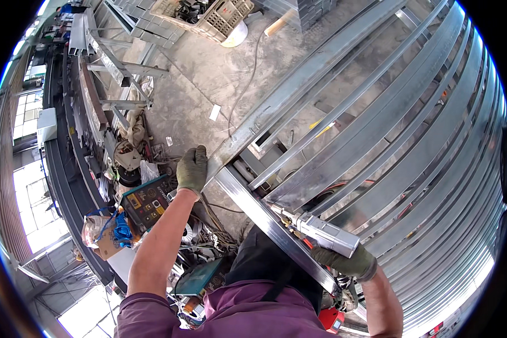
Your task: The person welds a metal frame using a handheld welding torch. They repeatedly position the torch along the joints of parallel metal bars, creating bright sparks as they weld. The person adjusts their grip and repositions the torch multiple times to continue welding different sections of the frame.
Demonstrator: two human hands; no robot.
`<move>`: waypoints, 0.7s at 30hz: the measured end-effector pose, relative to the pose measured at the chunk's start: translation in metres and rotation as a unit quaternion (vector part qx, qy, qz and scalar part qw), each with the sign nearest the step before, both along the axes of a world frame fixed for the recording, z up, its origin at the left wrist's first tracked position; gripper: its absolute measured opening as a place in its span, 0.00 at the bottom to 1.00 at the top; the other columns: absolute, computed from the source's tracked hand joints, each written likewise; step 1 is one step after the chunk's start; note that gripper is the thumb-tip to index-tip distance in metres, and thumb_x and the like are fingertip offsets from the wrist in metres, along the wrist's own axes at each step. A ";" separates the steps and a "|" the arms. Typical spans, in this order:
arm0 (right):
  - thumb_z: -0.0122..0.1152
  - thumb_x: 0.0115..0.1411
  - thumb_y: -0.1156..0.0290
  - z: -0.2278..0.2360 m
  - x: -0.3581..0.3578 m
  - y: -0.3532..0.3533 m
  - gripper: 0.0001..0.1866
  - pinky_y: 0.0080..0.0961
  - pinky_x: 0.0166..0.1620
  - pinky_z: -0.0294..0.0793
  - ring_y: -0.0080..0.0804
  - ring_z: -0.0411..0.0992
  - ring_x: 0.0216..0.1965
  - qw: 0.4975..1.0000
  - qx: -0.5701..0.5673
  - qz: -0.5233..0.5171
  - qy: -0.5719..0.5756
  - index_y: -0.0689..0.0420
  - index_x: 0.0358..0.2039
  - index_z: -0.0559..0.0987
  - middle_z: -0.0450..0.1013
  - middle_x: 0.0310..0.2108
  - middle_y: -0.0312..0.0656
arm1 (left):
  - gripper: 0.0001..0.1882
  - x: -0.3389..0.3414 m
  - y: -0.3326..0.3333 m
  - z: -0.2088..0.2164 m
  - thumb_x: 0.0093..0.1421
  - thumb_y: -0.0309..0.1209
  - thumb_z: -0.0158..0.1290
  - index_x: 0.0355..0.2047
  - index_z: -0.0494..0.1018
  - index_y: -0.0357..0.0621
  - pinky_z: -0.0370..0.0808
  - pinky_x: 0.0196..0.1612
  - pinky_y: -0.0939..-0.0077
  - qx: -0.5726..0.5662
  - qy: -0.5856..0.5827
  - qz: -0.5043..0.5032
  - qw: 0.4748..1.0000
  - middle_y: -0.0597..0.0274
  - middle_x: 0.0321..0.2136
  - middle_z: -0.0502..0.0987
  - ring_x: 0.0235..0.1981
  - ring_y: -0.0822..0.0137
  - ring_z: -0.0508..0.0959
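Observation:
My left hand (pixel 192 169), in an olive work glove, rests against the outer corner of a galvanized steel frame (pixel 276 107). Its fingers point away from me and look fairly straight, though the thumb side is partly hidden. A silver gun-shaped tool (pixel 328 235) with a slim tip and a red part is in my gloved right hand (pixel 346 262), whose fingers are wrapped round its lower side. The tip points left, close to where a long flat slat (pixel 321 180) meets the frame's near end bar (pixel 265 219). The end bar crosses just ahead of my body.
Many parallel steel slats fill the right side. Teal control boxes (pixel 146 201) and tangled cables lie at the left. Beyond them stand steel trestles (pixel 110 65). A crate (pixel 214 19) of parts sits far off, and a cable (pixel 252 73) runs over the concrete floor.

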State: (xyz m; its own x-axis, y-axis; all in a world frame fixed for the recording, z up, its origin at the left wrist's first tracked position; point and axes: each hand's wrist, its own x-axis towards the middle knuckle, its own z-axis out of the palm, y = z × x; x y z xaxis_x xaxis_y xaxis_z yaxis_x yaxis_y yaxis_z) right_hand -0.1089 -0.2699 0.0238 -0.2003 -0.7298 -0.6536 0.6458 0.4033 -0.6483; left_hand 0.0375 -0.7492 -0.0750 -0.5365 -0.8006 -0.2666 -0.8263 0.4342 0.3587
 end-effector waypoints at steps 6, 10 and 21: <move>0.82 0.66 0.69 0.004 0.003 -0.003 0.27 0.26 0.53 0.84 0.22 0.83 0.49 0.999 -0.005 -0.012 0.051 0.60 0.63 0.84 0.88 0.51 0.40 | 0.26 -0.003 0.003 0.004 0.77 0.53 0.52 0.48 0.85 0.42 0.80 0.50 0.43 -0.012 -0.007 -0.008 1.000 0.36 0.42 0.86 0.47 0.31 0.85; 0.83 0.65 0.69 0.014 0.022 -0.004 0.24 0.26 0.48 0.85 0.25 0.85 0.45 0.961 -0.014 -0.018 0.277 0.59 0.59 0.86 0.88 0.46 0.42 | 0.25 -0.005 0.009 0.004 0.78 0.51 0.53 0.46 0.85 0.39 0.80 0.49 0.47 -0.029 -0.016 -0.008 0.999 0.37 0.40 0.87 0.44 0.35 0.86; 0.81 0.60 0.72 0.087 0.087 -0.043 0.11 0.32 0.35 0.81 0.33 0.82 0.29 0.892 0.098 -0.204 0.391 0.60 0.39 0.86 0.82 0.29 0.40 | 0.23 0.032 0.116 0.116 0.68 0.32 0.65 0.62 0.78 0.43 0.81 0.60 0.54 0.162 0.153 -0.199 0.954 0.41 0.52 0.84 0.54 0.42 0.85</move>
State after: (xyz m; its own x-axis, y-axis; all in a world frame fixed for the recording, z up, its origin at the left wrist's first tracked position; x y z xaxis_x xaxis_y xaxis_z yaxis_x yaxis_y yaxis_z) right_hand -0.0216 -0.3127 0.1106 -0.8744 -0.3785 -0.3036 0.1453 0.3929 -0.9080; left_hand 0.0691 -0.6333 0.0405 -0.8736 -0.4191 -0.2474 -0.4538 0.5180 0.7251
